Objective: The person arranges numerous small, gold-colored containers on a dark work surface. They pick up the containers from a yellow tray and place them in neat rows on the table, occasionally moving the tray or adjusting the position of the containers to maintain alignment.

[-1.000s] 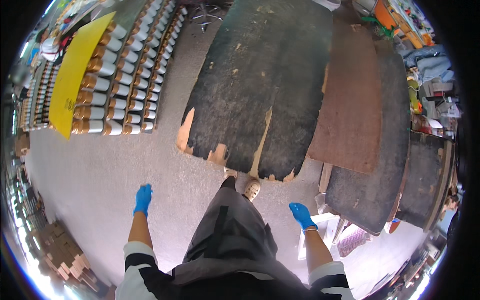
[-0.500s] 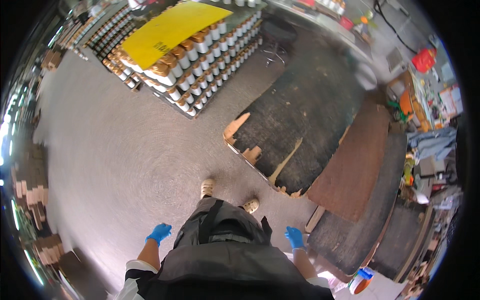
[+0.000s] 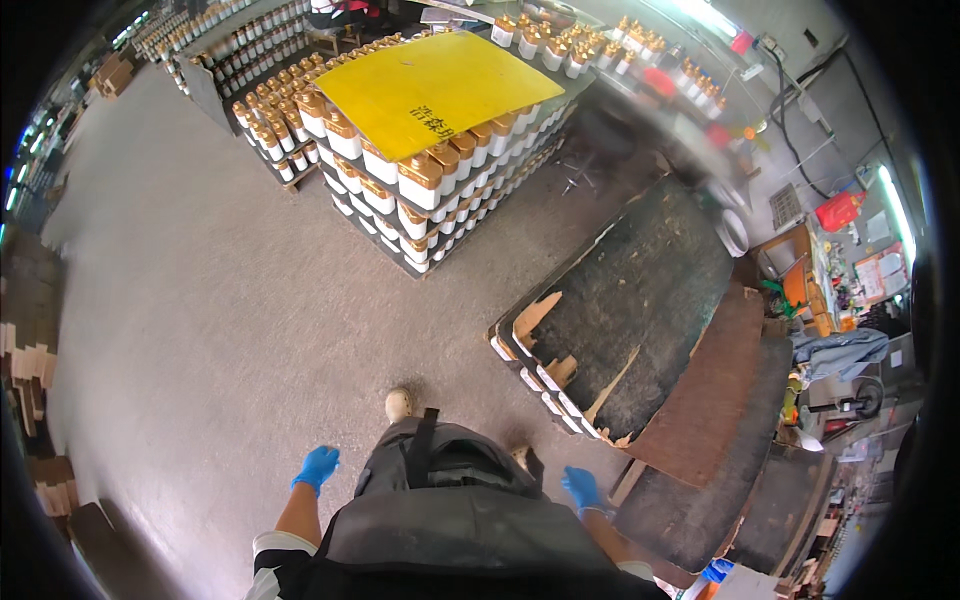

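Observation:
My left hand (image 3: 318, 467), in a blue glove, hangs low at my left side over the floor. Its fingers are loosely bent, and nothing shows in them. My right hand (image 3: 580, 487), gloved in blue as well, hangs at my right side with slack fingers and no visible object. Nearest to it are a worn dark board (image 3: 650, 525) and a brown board (image 3: 695, 400), though I see no grip on either. A dark apron (image 3: 440, 525) covers my front.
Ahead stands a tiered stack of white bottles with gold tops (image 3: 420, 180), topped by a yellow sheet (image 3: 440, 85). A chipped black board (image 3: 640, 310) lies on another low stack at right. Grey floor (image 3: 220, 300) stretches left, with wood pieces (image 3: 30, 360) along the edge.
My view has tilted up and I have stepped forward; the bottle stack looks nearer and more of the back of the room shows. Both hands stay low at my sides.

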Available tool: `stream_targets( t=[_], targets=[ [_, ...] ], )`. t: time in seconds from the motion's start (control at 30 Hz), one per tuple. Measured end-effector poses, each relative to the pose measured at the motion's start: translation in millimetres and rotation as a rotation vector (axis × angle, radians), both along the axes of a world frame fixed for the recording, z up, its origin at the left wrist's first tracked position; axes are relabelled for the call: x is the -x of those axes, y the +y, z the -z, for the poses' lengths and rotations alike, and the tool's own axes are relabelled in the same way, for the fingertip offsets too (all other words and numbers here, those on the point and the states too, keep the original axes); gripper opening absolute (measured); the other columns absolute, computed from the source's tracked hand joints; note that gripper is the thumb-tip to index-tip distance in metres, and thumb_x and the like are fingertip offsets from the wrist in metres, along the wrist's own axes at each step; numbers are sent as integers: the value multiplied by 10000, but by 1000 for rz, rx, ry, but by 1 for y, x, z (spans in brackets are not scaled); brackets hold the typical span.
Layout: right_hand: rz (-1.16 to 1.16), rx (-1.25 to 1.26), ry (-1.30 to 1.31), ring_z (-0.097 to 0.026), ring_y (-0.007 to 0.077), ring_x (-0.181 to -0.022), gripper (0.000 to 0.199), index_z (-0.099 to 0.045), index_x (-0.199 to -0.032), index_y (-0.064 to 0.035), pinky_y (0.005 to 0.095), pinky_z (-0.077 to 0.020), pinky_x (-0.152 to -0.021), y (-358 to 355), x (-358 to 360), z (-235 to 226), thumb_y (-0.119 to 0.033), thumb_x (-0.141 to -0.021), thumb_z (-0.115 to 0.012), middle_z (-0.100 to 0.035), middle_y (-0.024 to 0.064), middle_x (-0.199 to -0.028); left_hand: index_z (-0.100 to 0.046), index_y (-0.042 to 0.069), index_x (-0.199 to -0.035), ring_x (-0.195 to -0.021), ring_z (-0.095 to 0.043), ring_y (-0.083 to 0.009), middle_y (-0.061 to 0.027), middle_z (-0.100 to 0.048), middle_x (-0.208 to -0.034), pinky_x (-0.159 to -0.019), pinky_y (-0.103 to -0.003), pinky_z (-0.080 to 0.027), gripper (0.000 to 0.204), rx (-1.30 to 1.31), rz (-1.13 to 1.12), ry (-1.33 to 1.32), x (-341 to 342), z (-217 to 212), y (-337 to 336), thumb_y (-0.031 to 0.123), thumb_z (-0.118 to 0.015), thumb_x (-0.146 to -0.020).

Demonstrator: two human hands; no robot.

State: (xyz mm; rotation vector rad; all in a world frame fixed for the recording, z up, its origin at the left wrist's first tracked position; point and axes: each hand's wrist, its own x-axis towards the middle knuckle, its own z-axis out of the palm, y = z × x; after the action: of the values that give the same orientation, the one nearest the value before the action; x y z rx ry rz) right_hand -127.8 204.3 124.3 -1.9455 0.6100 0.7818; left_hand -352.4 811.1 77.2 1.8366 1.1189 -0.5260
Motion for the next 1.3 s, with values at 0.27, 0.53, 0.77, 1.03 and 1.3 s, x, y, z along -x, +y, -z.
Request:
stream_targets(
  t=[0.27, 0.53, 0.77, 1.03, 1.3],
  targets=[
    [-395, 150, -109, -655, 257, -805, 445, -692, -938, -24, 355, -494, -753, 100, -64, -57, -441, -858, -561, -694, 143, -865, -648, -12, -847, -722, -670, -287, -200, -670, -783, -649, -394, -523, 237, 49, -247, 113, 18, 49, 112, 194, -536, -813],
    [-422, 342, -101, -638, 351, -830, 451, -691, -852, -32, 440, -470, -737, 87, -123, -78, -451, -856, -523, -667, 203, -864, -677, 40, -935, -816, -671, -252, -160, -691, -886, -728, -354, -514, 226, -119, -30, -407, -233, -52, 68, 230, -590, -851],
    [-619, 320, 9, -636, 270, -741, 449, -692, -802, -45, 394, -481, -706, 106, -206, 19, -468, -858, -554, -672, 132, -755, -704, 69, -902, -782, -666, -252, -122, -690, -857, -703, -332, -505, 106, -91, 435, -856, -481, -251, 27, 102, -639, -825],
    [-243, 69, -72, -626, 169, -784, 375, -678, -963, -34, 328, -494, -725, 154, -415, -38, -390, -898, -579, -678, 92, -858, -690, 53, -823, -680, -624, -278, -118, -647, -744, -617, -344, -476, 50, 30, 623, -896, -724, -338, -41, 86, -677, -787],
    [320, -5, -376, -653, 212, -790, 395, -665, -966, 20, 340, -505, -724, 116, -500, -81, -358, -882, -587, -683, 127, -849, -665, 48, -829, -601, -589, -250, -111, -571, -650, -539, -334, -442, 133, 182, 1097, -1196, -938, -353, -194, 176, -689, -803]
  ],
)
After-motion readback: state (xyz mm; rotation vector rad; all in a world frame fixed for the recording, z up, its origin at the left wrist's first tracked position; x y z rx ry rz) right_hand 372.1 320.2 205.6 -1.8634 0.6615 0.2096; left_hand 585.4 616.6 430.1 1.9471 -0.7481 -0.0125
